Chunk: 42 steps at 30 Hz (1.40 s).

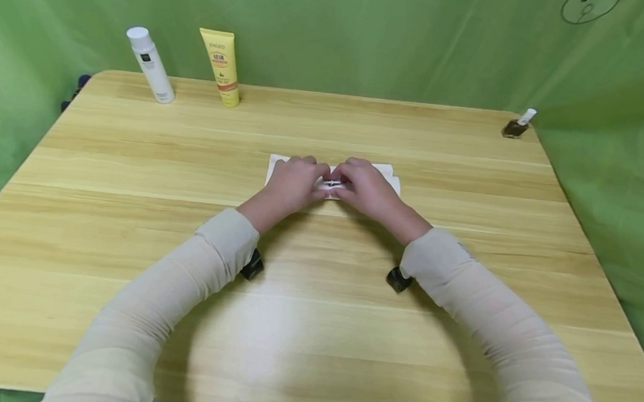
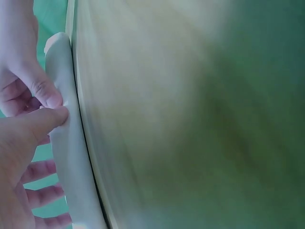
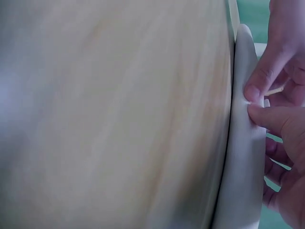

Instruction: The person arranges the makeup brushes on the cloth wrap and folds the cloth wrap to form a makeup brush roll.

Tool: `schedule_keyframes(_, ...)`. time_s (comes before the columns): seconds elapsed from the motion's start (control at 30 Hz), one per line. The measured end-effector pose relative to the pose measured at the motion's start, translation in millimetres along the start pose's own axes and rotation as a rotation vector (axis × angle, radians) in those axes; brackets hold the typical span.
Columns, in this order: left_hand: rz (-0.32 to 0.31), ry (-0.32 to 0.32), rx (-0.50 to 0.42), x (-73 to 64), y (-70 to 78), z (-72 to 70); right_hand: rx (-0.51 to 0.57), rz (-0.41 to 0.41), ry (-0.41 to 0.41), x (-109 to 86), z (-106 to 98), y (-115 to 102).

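A white, soft, folded piece that looks like cloth or tissue (image 1: 388,170) lies on the wooden table, partly covered by both hands. My left hand (image 1: 295,183) pinches its near edge, the thumb on the side toward me. Right beside it, my right hand (image 1: 367,189) pinches the same edge, and the two thumbs nearly meet. In the left wrist view the white piece (image 2: 71,143) forms a rounded, bulging edge under the thumbs; the right wrist view shows the white piece (image 3: 243,167) likewise. A small dark mark or object shows between the hands, too small to identify.
At the back left stand a white bottle (image 1: 153,71) and a yellow squeeze tube (image 1: 222,67). A small dark bottle with a white cap (image 1: 516,126) stands at the back right corner. Green curtain (image 1: 335,38) surrounds the wooden table (image 1: 310,351). Black devices (image 1: 398,279) sit under the cuffs.
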State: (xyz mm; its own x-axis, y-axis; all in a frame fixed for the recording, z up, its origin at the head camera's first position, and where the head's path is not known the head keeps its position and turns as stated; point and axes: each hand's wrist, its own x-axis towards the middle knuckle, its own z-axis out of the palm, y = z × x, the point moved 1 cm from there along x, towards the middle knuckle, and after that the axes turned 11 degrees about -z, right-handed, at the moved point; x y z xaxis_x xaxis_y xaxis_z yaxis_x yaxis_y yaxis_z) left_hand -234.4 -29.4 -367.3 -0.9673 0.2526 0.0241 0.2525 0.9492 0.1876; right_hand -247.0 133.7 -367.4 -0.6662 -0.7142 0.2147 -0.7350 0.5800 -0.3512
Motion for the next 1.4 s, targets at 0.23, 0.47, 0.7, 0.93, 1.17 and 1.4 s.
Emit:
schedule_keyframes(0.23, 0.015, 0.033, -0.014, -0.1, 2.8, 0.2, -0.020, -0.026, 0.006, -0.6, 1, -2)
schedule_keyframes(0.47, 0.033, 0.027, -0.049, -0.2, 3.6, 0.6, -0.099, -0.044, -0.041, -1.3, 3, -1)
schedule_keyframes(0.7, 0.029, 0.015, -0.064, 1.3, 2.9, 1.6, -0.109, -0.066, -0.022, -1.3, 3, -1)
schedule_keyframes(0.93, 0.013, -0.016, -0.047, 0.0, -0.4, -1.2, -0.024, -0.023, 0.012, -5.0, 1, 1)
schedule_keyframes(1.17, 0.039, 0.002, -0.097, -6.1, -23.0, -15.4, 0.005, 0.085, 0.062, -17.1, -17, 8)
schedule_keyframes(1.4, 0.016, -0.035, -0.042, -7.2, -43.6, -17.6, -0.094, 0.212, -0.017, -30.0, -28, 30)
